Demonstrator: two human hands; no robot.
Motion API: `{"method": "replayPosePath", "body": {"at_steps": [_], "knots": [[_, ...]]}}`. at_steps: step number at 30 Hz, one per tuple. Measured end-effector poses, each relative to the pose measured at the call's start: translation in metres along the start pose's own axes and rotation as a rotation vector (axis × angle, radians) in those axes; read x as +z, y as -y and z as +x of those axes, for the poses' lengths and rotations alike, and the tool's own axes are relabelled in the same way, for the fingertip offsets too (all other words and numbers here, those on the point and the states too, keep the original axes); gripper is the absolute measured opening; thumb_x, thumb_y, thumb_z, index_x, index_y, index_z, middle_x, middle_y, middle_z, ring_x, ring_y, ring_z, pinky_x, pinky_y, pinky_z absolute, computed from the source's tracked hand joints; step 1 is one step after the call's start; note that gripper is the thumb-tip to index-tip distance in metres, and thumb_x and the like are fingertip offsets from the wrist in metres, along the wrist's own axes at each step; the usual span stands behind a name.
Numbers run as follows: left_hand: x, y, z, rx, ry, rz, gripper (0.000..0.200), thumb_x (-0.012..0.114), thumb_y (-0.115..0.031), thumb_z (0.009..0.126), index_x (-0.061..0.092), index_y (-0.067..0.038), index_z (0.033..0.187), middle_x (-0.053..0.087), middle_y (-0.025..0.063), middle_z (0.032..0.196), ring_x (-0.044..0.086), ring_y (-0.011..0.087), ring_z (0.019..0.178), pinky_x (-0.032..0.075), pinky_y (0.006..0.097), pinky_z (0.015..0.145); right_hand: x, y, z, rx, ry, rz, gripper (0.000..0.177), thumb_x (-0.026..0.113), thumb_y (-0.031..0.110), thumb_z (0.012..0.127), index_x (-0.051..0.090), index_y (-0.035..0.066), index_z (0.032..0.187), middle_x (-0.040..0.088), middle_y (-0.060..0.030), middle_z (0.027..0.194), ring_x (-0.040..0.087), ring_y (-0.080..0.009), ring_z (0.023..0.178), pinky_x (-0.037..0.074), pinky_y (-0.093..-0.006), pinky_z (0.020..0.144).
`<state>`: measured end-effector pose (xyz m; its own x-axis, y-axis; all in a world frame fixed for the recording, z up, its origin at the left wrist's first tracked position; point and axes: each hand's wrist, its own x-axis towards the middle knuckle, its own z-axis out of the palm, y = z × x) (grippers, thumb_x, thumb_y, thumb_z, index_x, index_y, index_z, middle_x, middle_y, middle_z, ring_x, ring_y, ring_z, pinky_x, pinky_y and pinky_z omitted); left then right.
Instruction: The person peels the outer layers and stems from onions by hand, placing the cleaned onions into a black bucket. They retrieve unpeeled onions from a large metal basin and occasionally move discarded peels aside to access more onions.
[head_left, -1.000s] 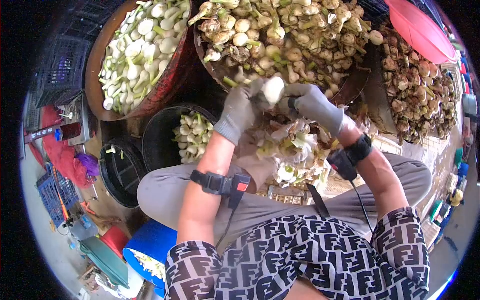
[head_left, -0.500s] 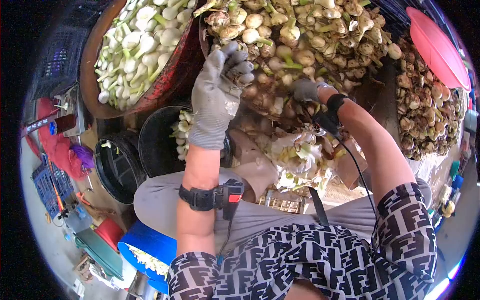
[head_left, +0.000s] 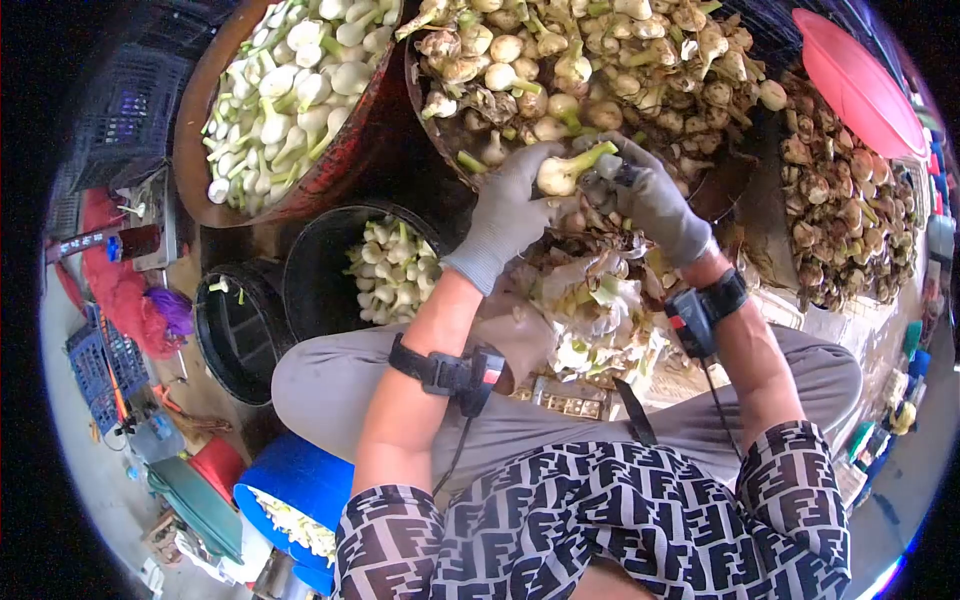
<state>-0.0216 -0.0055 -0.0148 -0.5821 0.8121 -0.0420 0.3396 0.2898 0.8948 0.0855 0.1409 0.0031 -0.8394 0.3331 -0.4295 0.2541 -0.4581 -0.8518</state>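
- The fingers [head_left: 530,160] of the gloved left hand [head_left: 503,213] were closed on a garlic bulb [head_left: 557,178], with the forearm slanting up and to the right.
- The garlic bulb lay between the two hands, near the close edge of the heap of brownish garlic [head_left: 620,75], its green stem angled up to the right.
- The gloved right hand [head_left: 660,205] was curled around a dark object [head_left: 628,174] just beside the stem, its forearm slanting up and to the left.
- Half a second earlier, the left hand had been farther left and the right hand down at the heap; now they had come together at the bulb.
- The red-sided tub [head_left: 190,165] was cut off at the top.
- The right fingers hid much of the dark object, so its shape was hard to make out.
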Motion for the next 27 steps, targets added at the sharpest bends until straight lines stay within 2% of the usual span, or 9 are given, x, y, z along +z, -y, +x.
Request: {"method": "replayPosePath", "body": {"at_steps": [2, 6, 13, 16, 18, 20, 21, 23, 27], "knots": [[0.005, 0.001, -0.003, 0.125, -0.052, 0.051, 0.053, 0.072, -0.008, 0.064, 0.05, -0.006, 0.113, 0.056, 0.0121, 0.109, 0.055, 0.0253, 0.103, 0.043, 0.0321, 0.087, 0.0, -0.008, -0.004, 0.054, -0.02, -0.112, 0.029, 0.064, 0.02, 0.081, 0.058, -0.001, 0.1, 0.061, -0.0021, 0.084, 0.056, -0.0082, 0.073, 0.046, -0.0214, 0.065], [0.005, 0.0, -0.005, 0.18, -0.055, 0.106, 0.051, 0.073, -0.01, 0.064, 0.052, -0.006, 0.111, 0.057, 0.0115, 0.106, 0.056, 0.0261, 0.1, 0.044, 0.0322, 0.086, 0.019, -0.018, -0.004, 0.044, -0.243, 0.0, 0.025, 0.065, 0.017, 0.08, 0.058, -0.002, 0.093, 0.061, -0.0047, 0.079, 0.056, -0.0094, 0.062, 0.046, -0.022, 0.053], [0.003, 0.007, -0.004, 0.184, -0.026, 0.102, 0.049, 0.072, -0.012, 0.066, 0.053, -0.008, 0.11, 0.058, 0.0097, 0.106, 0.056, 0.024, 0.099, 0.044, 0.032, 0.085, 0.009, -0.018, -0.009, -0.002, -0.134, -0.088, 0.018, 0.061, 0.01, 0.078, 0.058, -0.003, 0.09, 0.059, -0.0054, 0.071, 0.054, -0.0115, 0.053, 0.045, -0.023, 0.047], [0.006, 0.011, -0.009, 0.085, 0.002, -0.048, 0.04, 0.066, -0.016, 0.074, 0.053, -0.007, 0.111, 0.058, 0.0079, 0.108, 0.056, 0.0195, 0.098, 0.044, 0.0311, 0.085, -0.004, -0.033, 0.004, -0.831, 0.023, -0.897, 0.016, 0.058, 0.005, 0.076, 0.059, -0.002, 0.089, 0.059, -0.0051, 0.07, 0.054, -0.0107, 0.053, 0.043, -0.023, 0.047], [0.005, 0.012, -0.008, -0.045, 0.037, -0.234, 0.033, 0.059, -0.021, 0.082, 0.053, -0.005, 0.111, 0.058, 0.007, 0.107, 0.055, 0.0164, 0.097, 0.043, 0.0297, 0.085, 0.0, -0.024, -0.003, -0.244, -0.058, -0.458, 0.018, 0.059, 0.004, 0.075, 0.06, -0.002, 0.092, 0.06, -0.0049, 0.072, 0.056, -0.0119, 0.058, 0.045, -0.023, 0.051], [-0.001, 0.012, -0.002, -0.225, 0.084, -0.458, 0.032, 0.051, -0.027, 0.09, 0.054, -0.003, 0.11, 0.059, 0.0063, 0.105, 0.055, 0.0136, 0.096, 0.043, 0.0279, 0.085, 0.006, -0.02, -0.004, 0.035, -0.122, -0.223, 0.022, 0.061, 0.004, 0.074, 0.06, -0.001, 0.095, 0.061, -0.0044, 0.075, 0.057, -0.0128, 0.064, 0.046, -0.023, 0.057], [-0.002, 0.012, -0.003, -0.088, 0.022, -0.449, 0.042, 0.04, -0.038, 0.094, 0.056, -0.001, 0.108, 0.06, 0.0058, 0.099, 0.054, 0.0118, 0.092, 0.042, 0.0245, 0.083, 0.006, -0.026, -0.001, 0.026, -0.146, -0.214, 0.024, 0.062, 0.004, 0.074, 0.06, -0.001, 0.097, 0.062, -0.0041, 0.077, 0.058, -0.0132, 0.068, 0.046, -0.023, 0.061], [0.004, 0.008, -0.005, -0.382, -0.035, -0.77, 0.044, 0.042, -0.041, 0.092, 0.057, -0.002, 0.107, 0.06, 0.0049, 0.096, 0.055, 0.0109, 0.089, 0.042, 0.0233, 0.081, 0.007, -0.038, 0.003, -0.059, -0.178, -0.288, 0.024, 0.063, 0.003, 0.075, 0.06, 0.0, 0.098, 0.063, -0.003, 0.08, 0.058, -0.0127, 0.073, 0.046, -0.0231, 0.067], [-0.008, 0.009, -0.001, -0.526, 0.121, -0.916, 0.044, 0.049, -0.042, 0.089, 0.057, -0.002, 0.108, 0.061, 0.0039, 0.095, 0.055, 0.0102, 0.085, 0.042, 0.0231, 0.079, 0.011, -0.038, 0.002, -0.325, -0.188, -0.623, 0.019, 0.059, 0.0, 0.078, 0.062, 0.001, 0.097, 0.063, -0.0002, 0.087, 0.056, -0.0084, 0.076, 0.044, -0.0213, 0.073]]}}
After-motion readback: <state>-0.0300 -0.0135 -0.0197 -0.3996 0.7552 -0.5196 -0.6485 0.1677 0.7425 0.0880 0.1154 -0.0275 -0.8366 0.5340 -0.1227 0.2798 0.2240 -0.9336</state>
